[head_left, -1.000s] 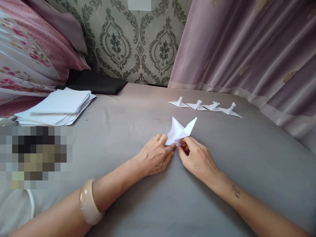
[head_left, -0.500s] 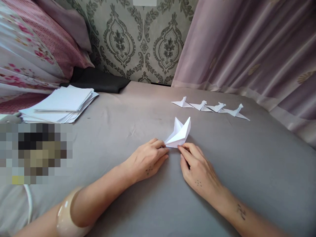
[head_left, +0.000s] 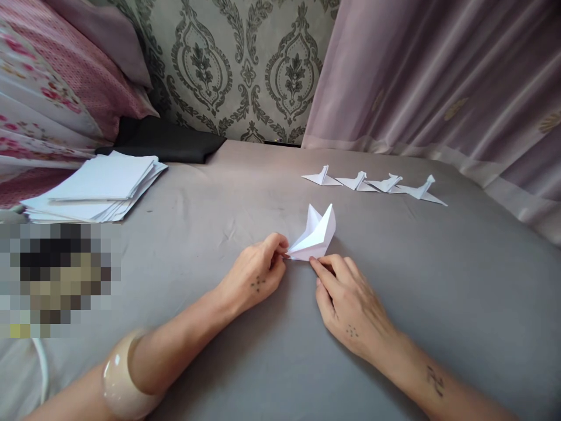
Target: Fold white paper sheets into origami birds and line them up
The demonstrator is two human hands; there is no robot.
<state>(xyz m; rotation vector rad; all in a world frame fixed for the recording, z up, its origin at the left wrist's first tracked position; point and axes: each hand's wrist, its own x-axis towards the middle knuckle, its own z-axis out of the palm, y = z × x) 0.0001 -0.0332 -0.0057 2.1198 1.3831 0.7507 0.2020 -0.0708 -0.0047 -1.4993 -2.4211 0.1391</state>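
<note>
A partly folded white paper (head_left: 312,237) rests on the grey cloth in the middle, two pointed flaps standing up and its body opened out. At its left tip, my left hand (head_left: 258,270) is closed in a pinch, thumb and curled forefinger on the paper's point. My right hand (head_left: 353,301) has its fingers drawn together, and its fingertips hold the paper's near lower edge down. What the right thumb touches is hard to make out. Several folded paper birds (head_left: 357,180) stand in a row farther back on the right.
A stack of white paper sheets (head_left: 94,184) lies at the back left, beside a black cloth (head_left: 170,140). A blurred-out patch (head_left: 61,280) and a white cable (head_left: 41,365) are at the left. Curtains (head_left: 407,76) hang on the right, patterned wallpaper (head_left: 248,73) behind.
My left fingers have lifted and curled into a pinch at the paper's left tip. The right hand stays on the near edge. The whole view has shifted slightly.
</note>
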